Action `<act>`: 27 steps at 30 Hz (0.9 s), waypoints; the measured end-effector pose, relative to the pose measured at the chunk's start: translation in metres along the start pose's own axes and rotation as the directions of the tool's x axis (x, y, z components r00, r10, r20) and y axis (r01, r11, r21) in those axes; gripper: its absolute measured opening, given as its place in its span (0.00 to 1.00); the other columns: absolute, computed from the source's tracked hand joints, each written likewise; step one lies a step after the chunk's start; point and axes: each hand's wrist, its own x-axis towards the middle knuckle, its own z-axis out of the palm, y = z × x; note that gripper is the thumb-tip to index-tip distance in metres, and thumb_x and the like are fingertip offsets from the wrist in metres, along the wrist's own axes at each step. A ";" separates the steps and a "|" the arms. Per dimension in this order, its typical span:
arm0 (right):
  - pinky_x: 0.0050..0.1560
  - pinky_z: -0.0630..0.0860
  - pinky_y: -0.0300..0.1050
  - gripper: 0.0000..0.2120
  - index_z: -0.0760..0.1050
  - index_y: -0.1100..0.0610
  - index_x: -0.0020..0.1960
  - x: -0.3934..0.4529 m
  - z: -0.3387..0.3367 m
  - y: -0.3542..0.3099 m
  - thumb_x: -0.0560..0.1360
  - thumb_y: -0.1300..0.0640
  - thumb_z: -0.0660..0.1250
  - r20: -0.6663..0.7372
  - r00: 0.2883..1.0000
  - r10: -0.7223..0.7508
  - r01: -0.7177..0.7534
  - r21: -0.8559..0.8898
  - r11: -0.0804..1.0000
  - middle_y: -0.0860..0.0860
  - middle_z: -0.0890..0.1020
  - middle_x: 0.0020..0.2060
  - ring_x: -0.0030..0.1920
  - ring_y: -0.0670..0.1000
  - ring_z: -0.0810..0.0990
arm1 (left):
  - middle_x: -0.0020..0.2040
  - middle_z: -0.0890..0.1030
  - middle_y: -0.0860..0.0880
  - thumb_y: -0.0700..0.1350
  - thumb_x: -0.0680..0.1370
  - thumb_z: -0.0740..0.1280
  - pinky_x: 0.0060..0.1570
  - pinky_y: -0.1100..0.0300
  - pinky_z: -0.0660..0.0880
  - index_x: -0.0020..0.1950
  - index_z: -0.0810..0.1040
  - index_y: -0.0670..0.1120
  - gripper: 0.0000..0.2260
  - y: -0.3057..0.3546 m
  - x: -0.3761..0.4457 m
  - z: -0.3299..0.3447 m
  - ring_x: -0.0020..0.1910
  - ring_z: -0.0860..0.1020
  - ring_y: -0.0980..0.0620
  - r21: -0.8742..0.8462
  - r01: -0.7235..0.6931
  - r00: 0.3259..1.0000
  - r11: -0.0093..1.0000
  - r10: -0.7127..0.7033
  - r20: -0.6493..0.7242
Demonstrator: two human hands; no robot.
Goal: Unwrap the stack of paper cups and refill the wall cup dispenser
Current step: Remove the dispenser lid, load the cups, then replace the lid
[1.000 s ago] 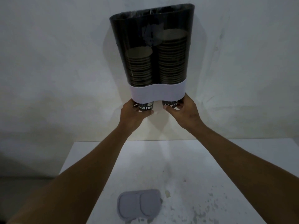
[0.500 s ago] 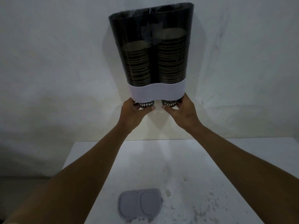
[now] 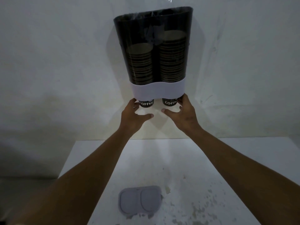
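Note:
A dark, see-through cup dispenser (image 3: 154, 46) with a white lower band (image 3: 158, 90) hangs on the wall. Inside stand two cup stacks, the left stack (image 3: 141, 64) shorter than the right stack (image 3: 172, 57). A black cup marked COFFEE pokes out below each side, the left cup (image 3: 146, 103) and the right cup (image 3: 169, 102). My left hand (image 3: 134, 116) is just under the left cup, fingers spread, thumb pointing inward. My right hand (image 3: 183, 114) is under the right cup, fingertips at the band's lower right corner. Neither hand holds anything.
A white table (image 3: 178, 159) stands below against the wall, stained at the front right. The grey dispenser lid (image 3: 140, 199) lies flat near the table's front edge. Clear plastic film (image 3: 169, 0) shows above the dispenser's open top.
Both hands have loosened from the protruding cups and dropped slightly, with the thumbs now apart from the cups. The view has tilted down a little.

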 end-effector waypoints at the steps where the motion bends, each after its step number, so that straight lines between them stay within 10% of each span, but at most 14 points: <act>1: 0.62 0.69 0.38 0.41 0.64 0.52 0.73 -0.004 0.001 0.002 0.66 0.52 0.81 -0.003 1.000 0.014 -0.014 -0.015 1.000 0.46 0.76 0.66 0.65 0.44 0.73 | 0.67 0.76 0.52 0.48 0.64 0.83 0.64 0.54 0.74 0.73 0.67 0.50 0.42 -0.005 -0.004 -0.001 0.65 0.75 0.53 0.027 0.013 1.000 1.000 -0.013 0.007; 8: 0.65 0.65 0.36 0.43 0.59 0.54 0.78 -0.073 0.021 0.039 0.70 0.51 0.77 0.070 0.988 0.140 -0.128 -0.152 0.980 0.50 0.73 0.70 0.70 0.48 0.71 | 0.65 0.78 0.48 0.49 0.66 0.81 0.60 0.60 0.73 0.72 0.70 0.49 0.37 -0.074 -0.067 -0.015 0.61 0.76 0.53 0.221 0.016 0.997 0.975 -0.031 0.068; 19: 0.74 0.60 0.46 0.37 0.61 0.53 0.78 -0.210 0.059 0.135 0.74 0.44 0.71 0.614 0.770 0.175 0.248 -0.540 0.804 0.51 0.65 0.76 0.76 0.51 0.62 | 0.69 0.75 0.44 0.56 0.69 0.76 0.66 0.62 0.64 0.72 0.72 0.44 0.34 -0.190 -0.170 -0.024 0.69 0.72 0.45 0.468 -0.064 0.931 0.881 -0.116 0.346; 27: 0.77 0.55 0.55 0.52 0.54 0.57 0.79 -0.245 0.076 0.173 0.66 0.39 0.77 0.655 0.727 0.205 0.331 -0.597 0.731 0.55 0.57 0.79 0.79 0.55 0.55 | 0.70 0.74 0.38 0.65 0.55 0.79 0.65 0.40 0.73 0.73 0.69 0.37 0.54 -0.253 -0.202 -0.023 0.71 0.70 0.37 0.571 -0.295 0.879 0.766 -0.017 0.476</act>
